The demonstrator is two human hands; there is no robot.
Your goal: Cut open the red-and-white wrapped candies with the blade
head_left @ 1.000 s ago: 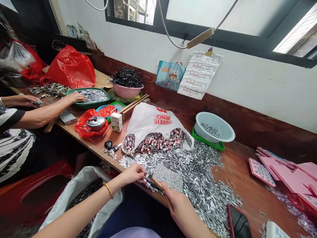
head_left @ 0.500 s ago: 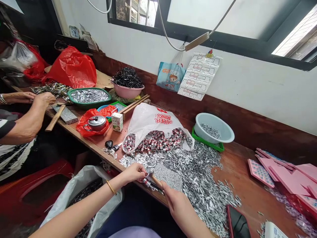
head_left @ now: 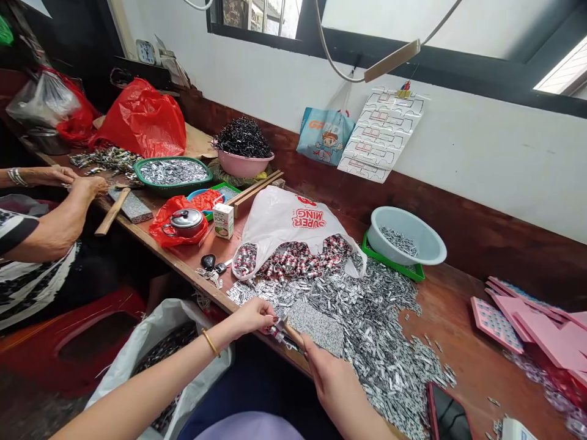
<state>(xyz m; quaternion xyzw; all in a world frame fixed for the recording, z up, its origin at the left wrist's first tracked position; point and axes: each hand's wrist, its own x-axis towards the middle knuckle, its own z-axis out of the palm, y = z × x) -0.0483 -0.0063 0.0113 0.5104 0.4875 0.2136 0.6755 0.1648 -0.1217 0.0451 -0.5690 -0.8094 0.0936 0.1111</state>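
Observation:
Over the table's front edge, my left hand (head_left: 254, 316) is closed in a pinch at one end of a small red-and-silver piece (head_left: 277, 334) with a dark strip on it; the fingertips partly hide the grip. My right hand (head_left: 328, 370) is wrapped round the wooden handle of a hammer (head_left: 295, 337), its metal head beside my left fingertips. Just beyond both hands lies a speckled stone block (head_left: 316, 327). Loose silver metal plates (head_left: 380, 330) surround it in a wide heap. Behind them, a white plastic bag (head_left: 279, 214) spills more red-and-silver pieces (head_left: 298, 260).
A pale blue basin (head_left: 408, 235) stands on a green tray at the back. Keys (head_left: 213, 276), a drink carton (head_left: 223, 221) and a phone (head_left: 448, 412) lie around. Left, a co-worker's hands (head_left: 80, 183) work near another hammer (head_left: 112, 212). An open sack (head_left: 160, 366) stands below the edge.
The whole view has shifted slightly, so things appear a little further right. My hands keep nearly the same hold, with the hammer head still close to my left fingertips.

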